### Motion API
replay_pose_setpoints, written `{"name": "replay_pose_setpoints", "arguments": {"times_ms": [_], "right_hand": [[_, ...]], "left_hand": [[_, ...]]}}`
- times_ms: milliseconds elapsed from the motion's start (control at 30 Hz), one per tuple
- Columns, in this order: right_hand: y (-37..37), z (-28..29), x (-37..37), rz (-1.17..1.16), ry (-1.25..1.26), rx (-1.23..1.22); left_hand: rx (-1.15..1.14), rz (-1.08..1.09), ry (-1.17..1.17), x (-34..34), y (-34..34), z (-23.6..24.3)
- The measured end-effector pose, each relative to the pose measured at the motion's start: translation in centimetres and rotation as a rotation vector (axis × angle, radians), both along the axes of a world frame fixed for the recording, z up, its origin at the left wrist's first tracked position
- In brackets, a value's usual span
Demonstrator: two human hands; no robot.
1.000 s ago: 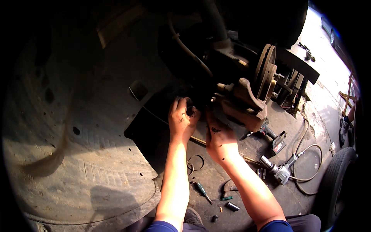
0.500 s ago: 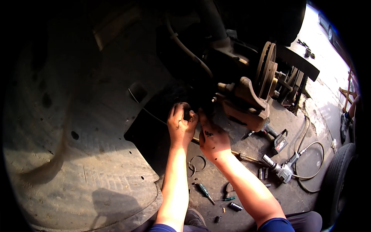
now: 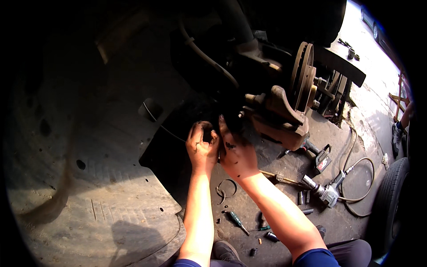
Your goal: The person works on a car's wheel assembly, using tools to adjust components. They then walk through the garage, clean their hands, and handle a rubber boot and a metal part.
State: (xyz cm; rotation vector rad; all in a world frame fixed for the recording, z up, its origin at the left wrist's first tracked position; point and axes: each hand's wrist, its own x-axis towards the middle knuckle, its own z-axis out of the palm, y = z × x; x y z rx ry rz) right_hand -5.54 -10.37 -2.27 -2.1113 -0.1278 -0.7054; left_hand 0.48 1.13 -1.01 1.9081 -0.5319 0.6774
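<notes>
Beneath the wheel arch, my left hand (image 3: pixel 201 149) is curled, thumb and forefinger bent round something dark that I cannot make out. Close beside it on the right is my right hand (image 3: pixel 235 156), its forefinger stretched upward and its other fingers lost in shadow. Dark smudges mark both hands. A rusty brake caliper (image 3: pixel 284 129) sits just right of them, by the brake disc (image 3: pixel 302 73). Above, a hose (image 3: pixel 207 55) curves down from the strut (image 3: pixel 238 26). Deep shade hides whatever lies between and behind my fingers.
A grey impact wrench (image 3: pixel 328 196) with an air hose (image 3: pixel 368 178) lies on the floor at right, near a cordless tool (image 3: pixel 321 160) and a tyre (image 3: pixel 391 200). Below my hands are metal rings (image 3: pixel 227 188), a green-handled screwdriver (image 3: pixel 238 221) and sockets. The liner (image 3: pixel 106 213) fills the left.
My right forefinger has straightened upward, and my left thumb and forefinger have spread a little. The whole view has shifted slightly, with the car parts appearing further left.
</notes>
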Motion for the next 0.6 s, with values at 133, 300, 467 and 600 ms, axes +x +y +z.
{"name": "replay_pose_setpoints", "arguments": {"times_ms": [133, 300, 467, 600], "right_hand": [[0.5, 1.2, 0.1, 0.013, 0.058, -0.005], [0.8, -0.4, -1.0, -0.051, 0.013, -0.073], [0.8, 5.1, 1.6, -0.047, 0.233, -0.135], [1.4, 5.5, 1.3, -0.067, 0.306, -0.213]], "left_hand": [[-0.030, 0.047, 0.036, 0.5, 1.2, -1.0], [-0.085, 0.032, 0.066, 0.4, 1.7, -1.8], [-0.234, 0.100, 0.163, -0.1, 1.4, -2.1], [-0.579, -0.055, 0.261, -0.8, 1.0, -2.0]]}}
